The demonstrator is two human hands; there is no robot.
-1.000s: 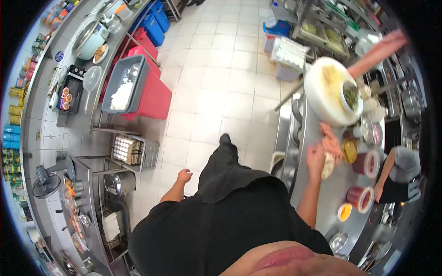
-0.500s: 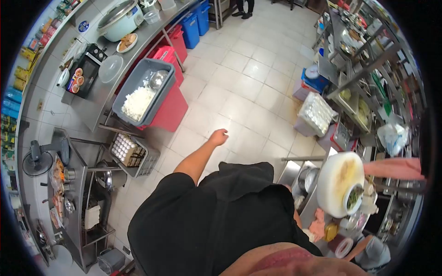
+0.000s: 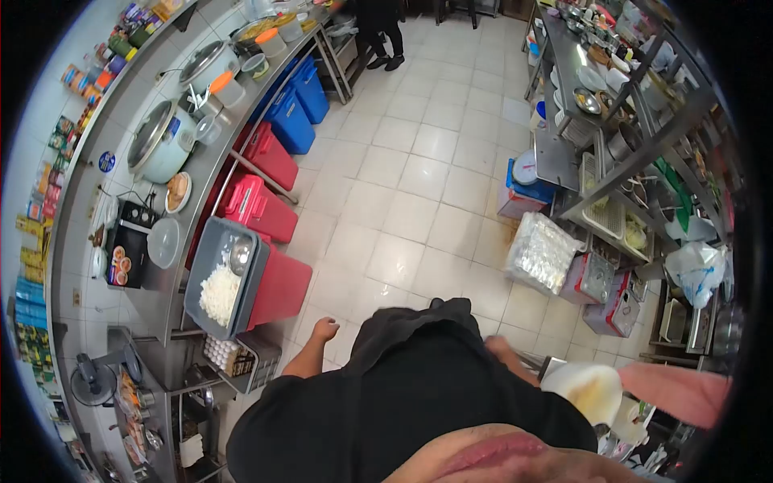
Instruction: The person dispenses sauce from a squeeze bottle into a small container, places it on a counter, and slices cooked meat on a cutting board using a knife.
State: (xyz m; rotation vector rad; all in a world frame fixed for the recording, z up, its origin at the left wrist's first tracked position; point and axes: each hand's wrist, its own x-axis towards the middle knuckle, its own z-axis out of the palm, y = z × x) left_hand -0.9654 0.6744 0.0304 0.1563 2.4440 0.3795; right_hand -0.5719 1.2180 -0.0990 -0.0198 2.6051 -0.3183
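My left hand [image 3: 326, 328] hangs low at my left side over the tiled floor, fingers loosely curled, with nothing visible in it. Closest to it is a grey tub [image 3: 256, 283] on a red bin, holding white food that looks like rice [image 3: 219, 295] and a metal bowl [image 3: 241, 254]. Below the tub, white eggs [image 3: 225, 354] sit in a grey crate [image 3: 266, 364]. On my other side, my right hand [image 3: 501, 348] is beside my hip, blurred, its fingers unclear. It is near a round white cutting board [image 3: 592, 392] with a brownish stain.
Red bins [image 3: 259, 208] and blue bins [image 3: 291, 118] line the left counter, which carries large rice cookers [image 3: 161, 143]. To the right are a wrapped silvery bundle [image 3: 541, 252], a scale [image 3: 525, 167] and metal shelving. A person in dark trousers [image 3: 384, 36] stands far ahead. Pink cloth [image 3: 676, 392] hangs at right.
My view has moved forward along the aisle. My left arm has swung back towards my body, and my right hand has come into sight. The cutting board has slipped lower in view.
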